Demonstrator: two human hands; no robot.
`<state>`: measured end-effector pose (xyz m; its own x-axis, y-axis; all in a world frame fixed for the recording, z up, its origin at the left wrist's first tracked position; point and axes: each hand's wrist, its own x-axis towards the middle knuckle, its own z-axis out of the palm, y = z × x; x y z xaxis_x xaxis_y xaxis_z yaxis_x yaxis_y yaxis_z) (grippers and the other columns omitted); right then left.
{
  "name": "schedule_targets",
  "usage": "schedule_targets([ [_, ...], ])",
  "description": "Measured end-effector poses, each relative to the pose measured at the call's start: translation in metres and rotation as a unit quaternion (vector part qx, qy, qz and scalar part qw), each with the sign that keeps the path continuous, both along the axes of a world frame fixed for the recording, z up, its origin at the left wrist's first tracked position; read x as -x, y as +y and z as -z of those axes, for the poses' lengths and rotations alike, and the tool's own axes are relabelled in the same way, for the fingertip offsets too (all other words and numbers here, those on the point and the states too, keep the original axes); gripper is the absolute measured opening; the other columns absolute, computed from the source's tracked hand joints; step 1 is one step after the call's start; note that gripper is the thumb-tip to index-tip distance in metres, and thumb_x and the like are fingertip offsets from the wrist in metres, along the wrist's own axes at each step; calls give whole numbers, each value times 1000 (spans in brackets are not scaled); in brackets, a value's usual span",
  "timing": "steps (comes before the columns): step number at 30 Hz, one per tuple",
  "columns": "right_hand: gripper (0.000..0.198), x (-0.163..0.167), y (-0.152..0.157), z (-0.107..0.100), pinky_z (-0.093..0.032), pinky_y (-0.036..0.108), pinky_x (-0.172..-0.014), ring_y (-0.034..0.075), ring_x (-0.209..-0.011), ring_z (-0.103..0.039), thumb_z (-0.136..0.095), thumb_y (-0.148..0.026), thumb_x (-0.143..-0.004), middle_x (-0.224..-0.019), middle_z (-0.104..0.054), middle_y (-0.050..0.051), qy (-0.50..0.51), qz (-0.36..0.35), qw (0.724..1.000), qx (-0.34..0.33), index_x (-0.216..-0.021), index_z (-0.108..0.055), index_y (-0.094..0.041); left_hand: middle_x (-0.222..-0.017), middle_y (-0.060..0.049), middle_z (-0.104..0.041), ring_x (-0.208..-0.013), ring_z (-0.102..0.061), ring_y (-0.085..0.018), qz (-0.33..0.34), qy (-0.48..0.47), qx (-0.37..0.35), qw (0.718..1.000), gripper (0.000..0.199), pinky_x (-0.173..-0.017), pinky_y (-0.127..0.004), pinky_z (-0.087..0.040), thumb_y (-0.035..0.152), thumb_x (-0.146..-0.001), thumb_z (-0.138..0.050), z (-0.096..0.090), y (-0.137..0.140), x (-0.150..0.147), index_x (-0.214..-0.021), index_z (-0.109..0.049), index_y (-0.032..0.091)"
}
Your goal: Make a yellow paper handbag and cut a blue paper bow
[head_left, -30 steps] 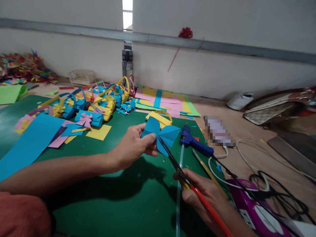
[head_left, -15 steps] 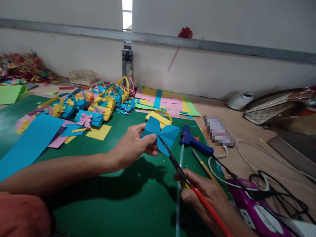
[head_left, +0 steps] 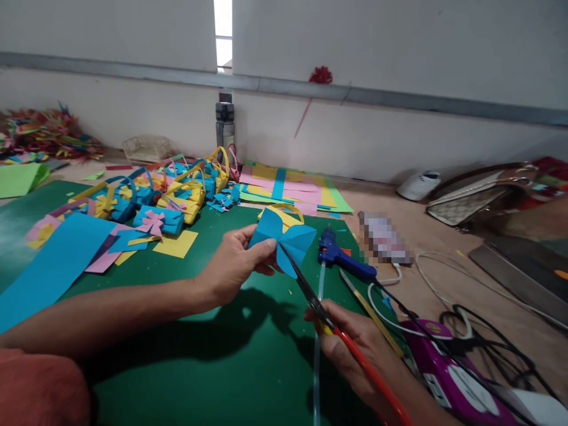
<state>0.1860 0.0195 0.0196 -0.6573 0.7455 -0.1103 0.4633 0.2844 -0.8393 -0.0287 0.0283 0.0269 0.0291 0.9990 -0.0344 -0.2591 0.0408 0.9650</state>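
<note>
Between thumb and fingers, my left hand (head_left: 242,254) pinches a folded blue paper piece (head_left: 299,242) with rounded, petal-like lobes. My right hand (head_left: 350,337) grips scissors (head_left: 310,296) with red and yellow handles. Their blades point up and left, and the tips lie at the paper's middle, beside my left thumb. Whether the blades are parted is hard to tell. Just behind the blue paper sits a small yellow paper basket (head_left: 284,216), partly covered by it. A blue glue gun (head_left: 339,254) with a clear glue stick lies to the right of the paper.
On the green mat (head_left: 177,367), several paper baskets (head_left: 162,219) and a long blue sheet (head_left: 57,260) lie left. Coloured sheets (head_left: 297,186) are stacked behind. To the right are a cutter knife (head_left: 373,313), a phone (head_left: 386,236), cables and a purple power strip (head_left: 457,373).
The whole view has shifted slightly, with the background lower and a little to the left. Both hands keep their hold, and the scissor tips remain at the paper's middle.
</note>
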Motion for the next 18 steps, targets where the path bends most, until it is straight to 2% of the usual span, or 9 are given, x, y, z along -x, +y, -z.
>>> schedule_targets([
  [5, 58, -2, 2, 2, -24, 20, -40, 8, -46, -27, -40, -73, -76, -58, -35, -6, 56, -46, 993, 96, -95, -49, -19, -63, 2, -63, -59, -61, -9, -22, 14, -17, 1000, 14, -58, -22, -52, 27, -76, -62, -3, 2, 2, -73, -57, 15],
  [9, 67, -1, 0, 2, -31, 21, -44, 9, -50, -34, -40, -80, -69, -64, -49, -2, 76, -50, 981, 171, -98, -48, -20, -63, 2, -64, -57, -62, -9, -29, -1, -18, 999, 12, -56, -22, -52, 26, -76, -62, -4, 6, 3, -74, -57, 15],
  [11, 70, -1, -1, 3, -38, 23, -49, 11, -55, -44, -43, -81, -66, -74, -58, 3, 79, -47, 979, 180, -102, -49, -20, -63, 2, -64, -56, -62, -9, -38, -5, -21, 999, 11, -55, -22, -53, 25, -75, -62, -5, 8, 5, -75, -57, 14],
  [14, 74, -6, -1, 6, -46, 27, -59, 17, -67, -57, -48, -81, -62, -87, -63, 9, 78, -42, 980, 179, -106, -51, -21, -65, 1, -66, -57, -63, -10, -48, -10, -25, 998, 12, -55, -23, -53, 25, -74, -63, -9, 12, 10, -78, -58, 14],
  [18, 77, -17, -4, 10, -47, 27, -55, 17, -63, -58, -49, -82, -60, -81, -63, 7, 80, -9, 981, 179, -107, -51, -21, -64, 0, -65, -57, -63, -10, -39, -14, -26, 999, 13, -55, -23, -54, 24, -73, -65, -13, 17, 17, -75, -58, 13],
])
